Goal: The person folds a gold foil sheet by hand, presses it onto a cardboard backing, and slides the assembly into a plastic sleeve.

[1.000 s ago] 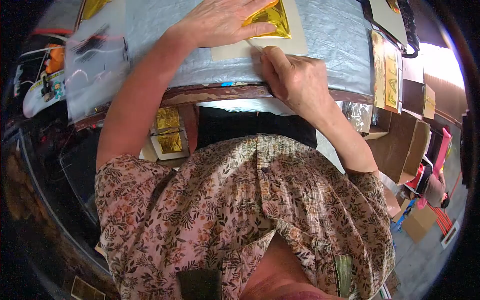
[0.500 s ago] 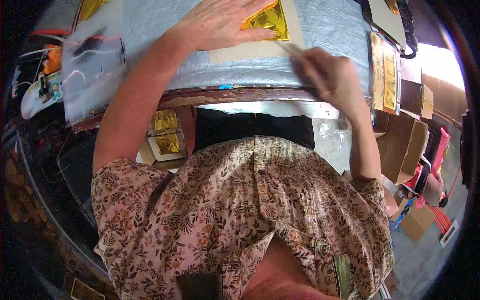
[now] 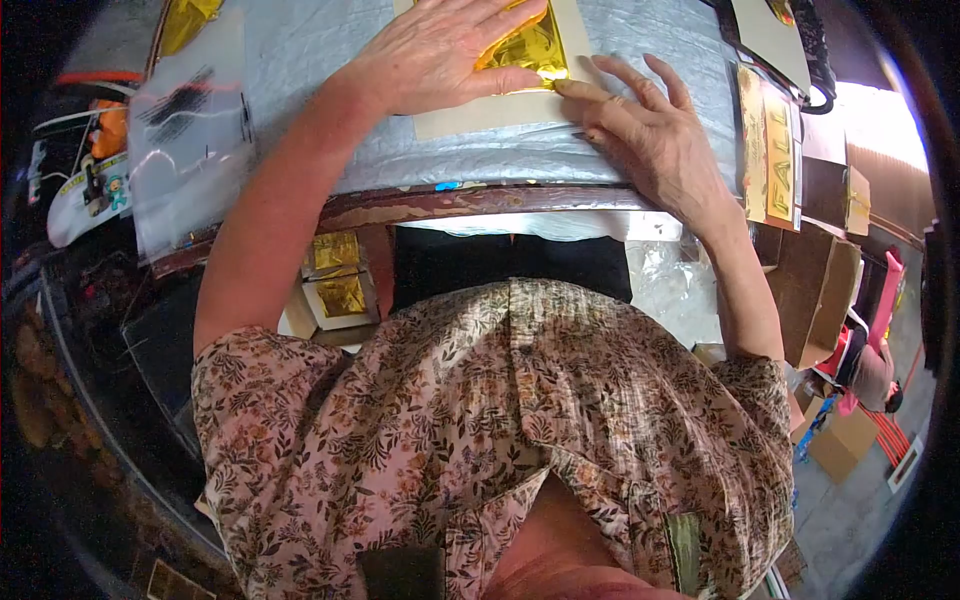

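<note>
A shiny gold foil sheet (image 3: 528, 55) lies on a beige board (image 3: 462, 122), both cut off by the top of the view. My left hand (image 3: 445, 58) rests flat over the foil's left part with its fingers stretched out, hiding some of it. From the right, my right hand (image 3: 655, 130) reaches over the board's edge, fingers apart. Its index fingertip is at the foil's lower right corner, and nothing shows in its grasp.
A wrinkled light blue cover (image 3: 300, 85) lies over the table, whose worn wooden edge (image 3: 420, 205) faces me. At right stands a "FALL" sign (image 3: 783, 160) near cardboard boxes (image 3: 815, 290). Below the table, a box holds gold foil pieces (image 3: 338, 295). Another person (image 3: 873, 370) is far right.
My right hand was blurred in motion with its fingers curled. It now holds steadier with fingers spread, its index at the foil's corner. My left hand stays on the foil.
</note>
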`<state>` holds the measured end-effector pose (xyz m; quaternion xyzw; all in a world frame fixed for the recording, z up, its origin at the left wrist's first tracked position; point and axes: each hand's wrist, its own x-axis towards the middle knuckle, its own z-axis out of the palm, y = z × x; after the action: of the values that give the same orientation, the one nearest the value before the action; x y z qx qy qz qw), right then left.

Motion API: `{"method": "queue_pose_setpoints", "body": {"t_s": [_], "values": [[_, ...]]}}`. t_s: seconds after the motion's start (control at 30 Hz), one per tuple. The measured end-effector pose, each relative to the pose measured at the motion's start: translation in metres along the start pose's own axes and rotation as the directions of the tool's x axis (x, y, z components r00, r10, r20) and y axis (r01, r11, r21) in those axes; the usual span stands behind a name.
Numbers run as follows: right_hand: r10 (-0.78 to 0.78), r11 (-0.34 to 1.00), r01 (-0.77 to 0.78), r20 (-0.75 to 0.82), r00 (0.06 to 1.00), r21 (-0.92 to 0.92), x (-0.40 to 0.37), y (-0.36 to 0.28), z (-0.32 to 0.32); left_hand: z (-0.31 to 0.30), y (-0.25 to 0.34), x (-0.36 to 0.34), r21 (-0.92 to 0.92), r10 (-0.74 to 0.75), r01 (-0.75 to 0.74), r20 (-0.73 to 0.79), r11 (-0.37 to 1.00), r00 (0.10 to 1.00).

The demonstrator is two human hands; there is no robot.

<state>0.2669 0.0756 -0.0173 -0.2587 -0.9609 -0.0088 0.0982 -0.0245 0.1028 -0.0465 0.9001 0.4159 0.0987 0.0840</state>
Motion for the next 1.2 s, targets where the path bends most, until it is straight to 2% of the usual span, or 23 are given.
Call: {"method": "queue_pose_setpoints", "body": {"t_s": [0.17, 0.23, 0.33, 0.37, 0.43, 0.47, 0.53, 0.57, 0.63, 0.67, 0.77, 0.8, 0.87, 0.93, 1.0, 1.03, 1.1, 1.17, 1.2], "values": [[0.012, 1.0, -0.012, 0.012, 1.0, 0.01, -0.001, 0.001, -0.001, 0.002, -0.001, 0.0, 0.063, 0.022, -0.022, 0.006, 0.998, 1.0], [0.002, 0.998, -0.004, 0.025, 1.0, 0.065, -0.002, 0.005, 0.0, 0.008, 0.001, -0.001, 0.058, 0.075, -0.065, -0.188, 0.996, 0.979], [0.007, 0.988, -0.02, 0.084, 0.996, 0.155, -0.002, 0.009, -0.004, 0.012, 0.0, -0.002, 0.111, 0.048, -0.028, -0.184, 0.993, 0.982], [0.012, 0.968, -0.036, 0.096, 0.995, 0.247, -0.001, 0.012, -0.007, 0.011, 0.0, -0.002, 0.106, 0.047, -0.029, -0.172, 0.994, 0.984], [0.087, 0.859, -0.139, 0.128, 0.988, 0.492, 0.002, 0.017, -0.012, 0.01, 0.001, -0.004, 0.103, 0.035, -0.017, -0.176, 0.995, 0.984], [0.1, 0.823, -0.125, 0.076, 0.992, 0.555, 0.009, 0.023, -0.018, 0.01, 0.001, -0.004, 0.087, 0.022, -0.007, -0.169, 0.996, 0.985], [0.294, 0.619, -0.448, 0.339, 0.894, 0.645, 0.021, 0.034, -0.04, 0.009, 0.002, -0.005, 0.074, 0.012, 0.0, -0.156, 0.997, 0.988], [0.336, 0.678, -0.383, 0.198, 0.921, 0.628, 0.025, 0.047, -0.033, 0.009, 0.003, -0.004, 0.025, 0.0, 0.004, -0.15, 1.0, 0.989], [0.395, 0.602, -0.408, 0.189, 0.899, 0.686, 0.049, 0.059, -0.037, 0.006, 0.005, -0.004, -0.03, -0.021, 0.017, -0.139, 0.999, 0.99], [0.37, 0.6, -0.391, 0.192, 0.909, 0.698, 0.063, 0.067, -0.038, 0.005, 0.006, -0.004, -0.032, -0.025, 0.021, -0.142, 0.999, 0.99], [0.275, 0.421, -0.386, 0.291, 0.917, 0.82, 0.094, 0.104, -0.023, 0.003, 0.007, -0.003, 0.047, -0.013, 0.02, -0.14, 0.999, 0.99], [0.27, 0.422, -0.391, 0.298, 0.916, 0.818, 0.105, 0.112, -0.018, 0.003, 0.006, -0.002, 0.041, -0.019, 0.025, -0.142, 0.999, 0.99], [0.177, 0.187, -0.301, 0.269, 0.947, 0.935, 0.127, 0.116, -0.007, 0.003, 0.007, -0.002, 0.023, -0.032, 0.036, -0.146, 0.999, 0.989], [0.162, 0.136, -0.324, 0.301, 0.94, 0.936, 0.146, 0.116, -0.005, 0.0, 0.008, -0.003, -0.039, -0.057, 0.052, -0.136, 0.998, 0.989], [0.045, 0.061, -0.389, 0.387, 0.921, 0.919, 0.163, 0.125, 0.004, -0.002, 0.008, -0.002, -0.064, -0.05, 0.04, -0.157, 0.997, 0.986], [0.043, 0.115, -0.493, 0.491, 0.87, 0.863, 0.167, 0.141, 0.013, -0.004, 0.008, 0.0, -0.071, -0.055, 0.045, -0.15, 0.996, 0.987], [0.092, 0.136, -0.545, 0.537, 0.839, 0.828, 0.188, 0.122, -0.004, -0.005, 0.009, -0.001, -0.174, -0.083, 0.065, -0.097, 0.983, 0.992], [0.14, 0.161, -0.594, 0.577, 0.805, 0.789, 0.204, 0.12, 0.009, -0.002, 0.009, -0.001, -0.16, -0.089, 0.068, -0.125, 0.985, 0.988], [-0.121, 0.073, -0.184, 0.192, 0.974, 0.98, 0.212, 0.132, 0.036, -0.001, 0.009, -0.001, -0.144, -0.087, 0.064, -0.159, 0.987, 0.983]]}}
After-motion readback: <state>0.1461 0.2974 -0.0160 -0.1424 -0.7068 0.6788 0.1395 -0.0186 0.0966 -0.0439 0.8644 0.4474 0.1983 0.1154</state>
